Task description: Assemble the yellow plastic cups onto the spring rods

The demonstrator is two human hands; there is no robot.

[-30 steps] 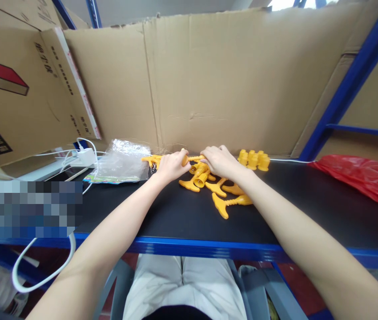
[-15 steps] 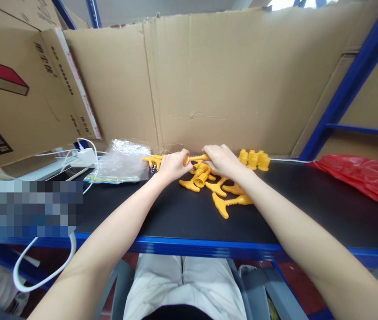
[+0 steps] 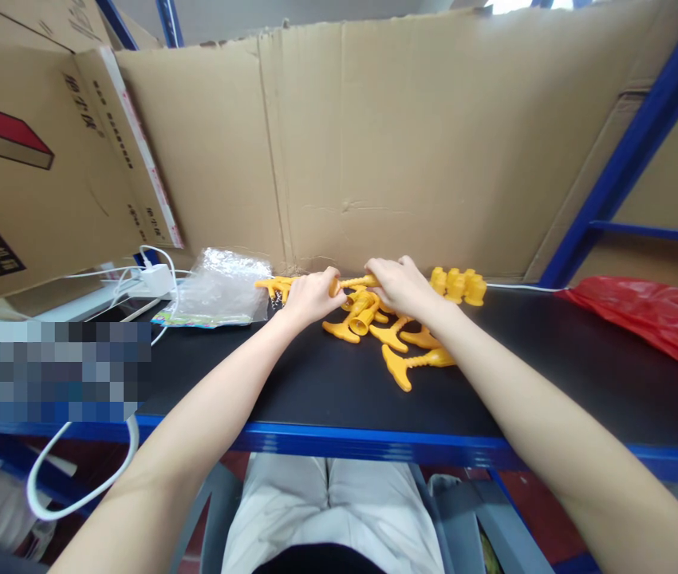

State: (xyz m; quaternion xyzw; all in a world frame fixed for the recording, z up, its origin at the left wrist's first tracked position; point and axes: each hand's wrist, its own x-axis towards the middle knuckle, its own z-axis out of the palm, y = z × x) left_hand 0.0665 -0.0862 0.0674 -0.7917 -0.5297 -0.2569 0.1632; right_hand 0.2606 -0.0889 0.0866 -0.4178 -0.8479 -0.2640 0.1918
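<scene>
Rod [image 3: 358,282] gripped between left hand [image 3: 316,295] and right hand [image 3: 400,285], each closed around one end, equally near | axis laid crosswise; whether lifted, not clearly seen | T-handles [image 3: 397,368] strewn on near side, across black worktop [image 3: 315,387] | backed by cardboard [image 3: 423,143]; cups [image 3: 474,288] stood to right

A black desk (its front edge [image 3: 375,442] is blue) bears scattered yellow T-handled pieces [image 3: 397,368] around its middle, stubby yellow parts [image 3: 457,287] and a clear plastic bag [image 3: 216,293] by the back edge, and a red plastic bag [image 3: 653,320] towards the right end.
</scene>
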